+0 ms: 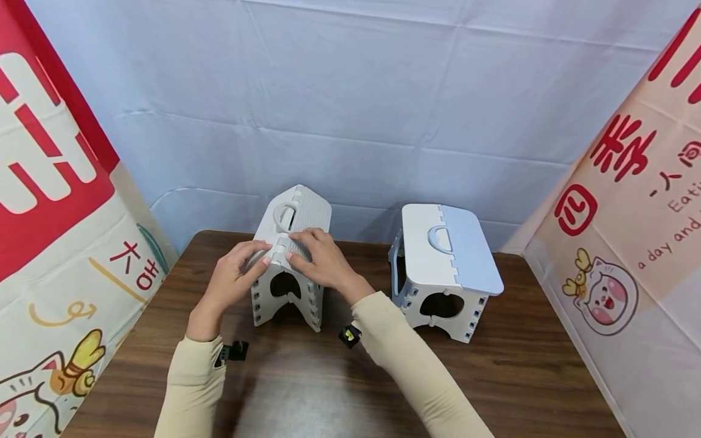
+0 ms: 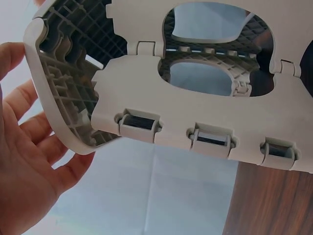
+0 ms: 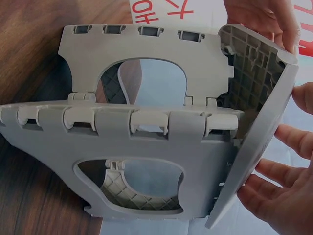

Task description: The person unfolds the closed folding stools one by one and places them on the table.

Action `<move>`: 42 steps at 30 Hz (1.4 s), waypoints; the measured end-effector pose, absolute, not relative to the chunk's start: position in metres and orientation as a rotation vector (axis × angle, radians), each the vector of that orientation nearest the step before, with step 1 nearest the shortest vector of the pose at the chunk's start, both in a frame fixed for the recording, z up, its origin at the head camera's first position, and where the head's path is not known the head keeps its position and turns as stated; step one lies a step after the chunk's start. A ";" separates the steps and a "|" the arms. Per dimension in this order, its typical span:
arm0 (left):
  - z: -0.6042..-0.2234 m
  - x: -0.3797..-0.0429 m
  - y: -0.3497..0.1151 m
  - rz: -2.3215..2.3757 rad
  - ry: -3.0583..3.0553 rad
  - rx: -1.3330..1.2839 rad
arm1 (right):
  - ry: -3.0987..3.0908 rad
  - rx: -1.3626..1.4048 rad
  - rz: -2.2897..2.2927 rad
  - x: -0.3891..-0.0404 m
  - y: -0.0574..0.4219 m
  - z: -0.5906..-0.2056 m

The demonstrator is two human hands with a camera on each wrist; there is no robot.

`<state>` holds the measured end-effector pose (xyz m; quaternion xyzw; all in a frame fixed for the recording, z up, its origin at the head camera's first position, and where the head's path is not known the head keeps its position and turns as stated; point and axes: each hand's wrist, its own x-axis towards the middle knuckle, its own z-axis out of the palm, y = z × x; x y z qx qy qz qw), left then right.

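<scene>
A grey-white plastic folding stool (image 1: 284,286) stands partly folded on the table, its two seat panels sloping down from a raised middle hinge. A loop handle (image 1: 283,218) sticks up at that ridge. My left hand (image 1: 232,274) touches the left seat panel, thumb and forefinger near the ridge. Across the hinge, my right hand (image 1: 324,261) rests its fingers on the right panel (image 3: 261,142). In the left wrist view, the left fingers (image 2: 36,127) lie along the panel's outer side. The ribbed underside (image 2: 68,83) and hinged legs show there too.
A second folding stool (image 1: 451,255), white and light blue, stands unfolded to the right on the dark wooden table (image 1: 520,359). Pale cloth (image 1: 350,109) hangs behind the table, and printed banners (image 1: 608,243) hang at both sides.
</scene>
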<state>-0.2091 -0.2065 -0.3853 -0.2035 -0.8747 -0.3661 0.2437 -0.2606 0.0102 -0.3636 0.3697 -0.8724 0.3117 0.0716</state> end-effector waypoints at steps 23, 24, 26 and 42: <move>-0.383 -0.203 -0.202 -0.860 -2.432 -0.577 | -2.685 1.099 0.866 -0.261 0.010 -0.363; -0.383 -0.203 -0.202 -0.854 -2.433 -0.577 | -2.686 1.096 0.864 -0.260 0.010 -0.363; -0.383 -0.203 -0.201 -0.844 -2.438 -0.576 | -2.690 1.088 0.867 -0.260 0.010 -0.363; -0.383 -0.202 -0.199 -0.766 -2.457 -0.578 | -2.700 1.070 0.798 -0.258 0.013 -0.365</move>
